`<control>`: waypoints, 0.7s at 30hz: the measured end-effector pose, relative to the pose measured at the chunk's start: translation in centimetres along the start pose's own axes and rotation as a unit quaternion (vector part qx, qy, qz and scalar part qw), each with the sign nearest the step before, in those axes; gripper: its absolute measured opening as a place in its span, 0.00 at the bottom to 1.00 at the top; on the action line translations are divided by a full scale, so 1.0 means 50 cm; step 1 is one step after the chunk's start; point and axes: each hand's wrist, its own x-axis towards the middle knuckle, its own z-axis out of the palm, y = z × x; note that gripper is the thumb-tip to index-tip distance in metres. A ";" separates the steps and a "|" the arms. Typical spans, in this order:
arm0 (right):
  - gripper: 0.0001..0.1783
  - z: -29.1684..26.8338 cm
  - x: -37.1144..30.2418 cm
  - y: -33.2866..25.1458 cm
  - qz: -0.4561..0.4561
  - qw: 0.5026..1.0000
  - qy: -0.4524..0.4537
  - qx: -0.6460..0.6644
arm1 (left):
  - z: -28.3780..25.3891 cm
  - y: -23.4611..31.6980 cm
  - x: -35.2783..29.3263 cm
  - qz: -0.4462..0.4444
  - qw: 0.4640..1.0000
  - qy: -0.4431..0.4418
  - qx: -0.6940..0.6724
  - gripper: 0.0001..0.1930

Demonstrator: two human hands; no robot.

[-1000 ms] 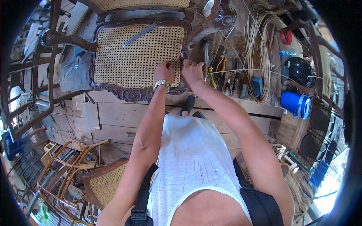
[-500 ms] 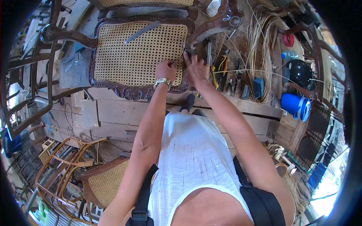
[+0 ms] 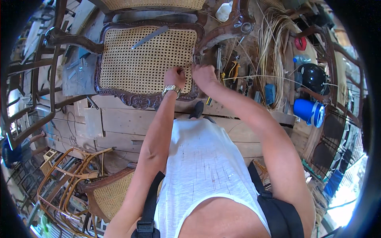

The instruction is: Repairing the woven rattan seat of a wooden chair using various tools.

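Observation:
A carved dark wood chair with a woven cane seat lies before me. My left hand, with a metal-banded watch at the wrist, rests on the right part of the cane, its fingers curled in a pinch. Beside it, my right hand is bent over the seat's right edge, fingers closed and pointing toward the left hand. What either hand pinches is too small to make out. A grey flat blade lies slanted on the far part of the cane.
Right of the chair lie yellow-handled pliers, other hand tools and a long bundle of cane strands. Farther right are a black helmet and a blue bucket. Chair frames and a rattan frame stand left.
My right hand has shifted left and its spread fingers have closed near the seat's edge, with the elbow swung outward. The left hand stays almost in place.

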 end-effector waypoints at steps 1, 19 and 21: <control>0.29 -0.017 -0.018 -0.005 -0.004 1.000 0.000 -0.002 | 0.005 -0.009 -0.001 -0.004 1.000 0.002 -0.002 0.10; 0.32 0.018 -0.049 0.027 0.057 0.972 0.104 0.204 | 0.020 -0.003 -0.019 0.020 0.995 0.096 0.009 0.10; 0.27 0.057 -0.024 0.002 0.072 0.991 0.114 0.020 | 0.023 0.001 -0.017 0.024 0.997 0.080 0.001 0.10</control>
